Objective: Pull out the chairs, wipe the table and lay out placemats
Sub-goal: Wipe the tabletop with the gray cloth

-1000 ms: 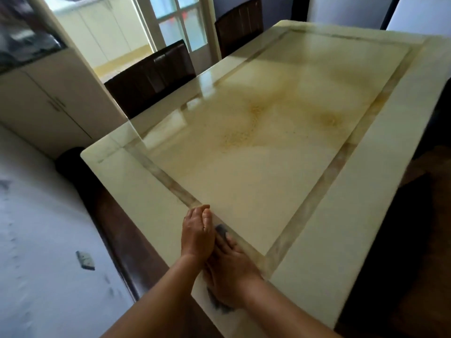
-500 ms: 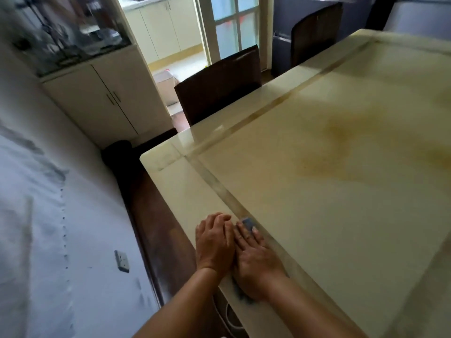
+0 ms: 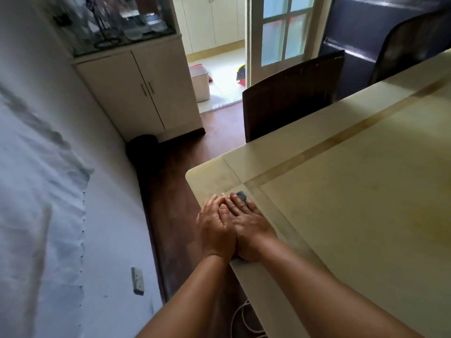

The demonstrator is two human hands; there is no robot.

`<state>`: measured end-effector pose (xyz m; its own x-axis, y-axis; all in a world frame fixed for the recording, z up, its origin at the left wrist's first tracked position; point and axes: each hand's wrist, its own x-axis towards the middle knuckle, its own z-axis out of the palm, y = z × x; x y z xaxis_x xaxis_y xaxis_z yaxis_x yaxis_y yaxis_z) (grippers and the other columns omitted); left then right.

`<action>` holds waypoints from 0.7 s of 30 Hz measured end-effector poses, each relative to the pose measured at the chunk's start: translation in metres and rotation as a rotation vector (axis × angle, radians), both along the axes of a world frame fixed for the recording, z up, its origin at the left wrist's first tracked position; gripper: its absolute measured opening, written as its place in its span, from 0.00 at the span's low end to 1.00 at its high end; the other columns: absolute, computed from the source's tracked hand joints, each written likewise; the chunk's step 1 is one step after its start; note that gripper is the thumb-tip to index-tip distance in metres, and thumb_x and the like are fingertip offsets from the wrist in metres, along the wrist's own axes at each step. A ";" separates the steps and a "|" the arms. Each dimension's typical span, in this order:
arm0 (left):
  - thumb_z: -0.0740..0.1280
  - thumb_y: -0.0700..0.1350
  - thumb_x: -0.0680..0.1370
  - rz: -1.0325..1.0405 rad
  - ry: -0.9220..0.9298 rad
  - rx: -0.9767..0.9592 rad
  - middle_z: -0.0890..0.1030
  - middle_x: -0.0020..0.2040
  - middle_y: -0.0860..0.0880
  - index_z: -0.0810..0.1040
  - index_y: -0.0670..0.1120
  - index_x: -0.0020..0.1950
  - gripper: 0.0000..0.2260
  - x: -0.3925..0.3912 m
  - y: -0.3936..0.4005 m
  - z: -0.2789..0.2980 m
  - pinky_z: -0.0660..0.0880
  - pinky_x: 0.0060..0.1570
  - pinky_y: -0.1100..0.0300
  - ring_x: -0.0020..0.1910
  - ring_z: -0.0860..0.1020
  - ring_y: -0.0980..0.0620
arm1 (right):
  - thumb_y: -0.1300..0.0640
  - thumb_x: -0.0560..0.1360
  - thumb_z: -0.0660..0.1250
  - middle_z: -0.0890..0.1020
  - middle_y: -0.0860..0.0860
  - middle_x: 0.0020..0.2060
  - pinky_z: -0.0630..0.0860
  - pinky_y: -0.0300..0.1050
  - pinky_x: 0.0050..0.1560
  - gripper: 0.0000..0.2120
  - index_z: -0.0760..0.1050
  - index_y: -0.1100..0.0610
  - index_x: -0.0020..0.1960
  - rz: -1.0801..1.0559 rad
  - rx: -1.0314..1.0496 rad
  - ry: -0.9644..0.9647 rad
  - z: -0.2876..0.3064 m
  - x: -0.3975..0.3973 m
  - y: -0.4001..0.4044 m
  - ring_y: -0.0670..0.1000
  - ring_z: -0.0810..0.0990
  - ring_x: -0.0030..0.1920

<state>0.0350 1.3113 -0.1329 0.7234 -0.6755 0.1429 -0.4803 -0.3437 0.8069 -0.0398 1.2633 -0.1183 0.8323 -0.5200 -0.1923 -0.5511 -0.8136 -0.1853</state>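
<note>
A glossy cream table [image 3: 353, 191] with a tan inlaid border fills the right of the view. Both hands lie side by side near its left corner edge. My right hand [image 3: 246, 223] presses flat on a dark grey cloth [image 3: 241, 195]; only a small corner of it shows past the fingertips. My left hand [image 3: 214, 228] rests against the right hand at the table's edge, fingers laid flat. A dark wooden chair [image 3: 290, 93] stands at the table's far side, and a second dark chair [image 3: 410, 42] is further right.
A white wall [image 3: 48, 191] with a socket [image 3: 138, 280] runs close on the left, leaving a narrow strip of dark wood floor [image 3: 170, 191]. A cream cabinet [image 3: 139, 91] and a dark round object [image 3: 141, 147] stand in the corner. A doorway opens behind.
Both hands with the cloth have slid along the table's edge toward its left corner. The view has turned left, showing more wall and floor.
</note>
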 end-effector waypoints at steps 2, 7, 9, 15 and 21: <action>0.45 0.57 0.72 0.049 -0.023 0.003 0.75 0.66 0.44 0.77 0.44 0.62 0.32 0.015 -0.014 -0.005 0.62 0.70 0.52 0.69 0.69 0.46 | 0.46 0.81 0.50 0.39 0.50 0.77 0.33 0.47 0.73 0.32 0.38 0.53 0.78 0.035 -0.023 0.004 -0.005 0.018 -0.018 0.51 0.34 0.76; 0.46 0.53 0.74 0.058 -0.092 0.032 0.69 0.72 0.44 0.72 0.44 0.68 0.28 0.033 -0.057 -0.004 0.54 0.72 0.56 0.74 0.62 0.47 | 0.44 0.79 0.40 0.42 0.49 0.78 0.36 0.45 0.75 0.30 0.41 0.54 0.78 0.043 0.005 0.014 -0.006 0.057 -0.071 0.48 0.37 0.77; 0.45 0.54 0.73 -0.014 -0.079 0.006 0.65 0.74 0.44 0.69 0.43 0.70 0.30 0.027 -0.079 -0.002 0.49 0.72 0.61 0.76 0.58 0.48 | 0.46 0.73 0.37 0.45 0.49 0.78 0.37 0.40 0.73 0.34 0.45 0.56 0.78 -0.006 0.072 -0.060 -0.006 0.063 -0.097 0.45 0.40 0.77; 0.45 0.53 0.74 -0.132 -0.054 0.020 0.56 0.77 0.47 0.61 0.45 0.74 0.30 -0.004 -0.125 -0.002 0.46 0.72 0.63 0.77 0.52 0.52 | 0.52 0.84 0.46 0.45 0.48 0.78 0.44 0.43 0.74 0.24 0.45 0.51 0.78 -0.078 -0.044 -0.067 -0.018 0.049 -0.162 0.47 0.44 0.77; 0.43 0.55 0.74 -0.252 -0.118 0.208 0.55 0.78 0.53 0.56 0.52 0.76 0.29 -0.018 -0.138 -0.006 0.46 0.74 0.55 0.77 0.51 0.55 | 0.50 0.81 0.52 0.57 0.52 0.77 0.50 0.50 0.73 0.25 0.53 0.51 0.77 -0.379 -0.054 -0.212 -0.016 -0.005 -0.223 0.52 0.53 0.76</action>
<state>0.0172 1.1736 -0.1393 0.5167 -0.8544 0.0557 -0.6567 -0.3537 0.6660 -0.0450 1.0407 -0.1346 0.5992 -0.8006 -0.0020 -0.7668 -0.5731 -0.2891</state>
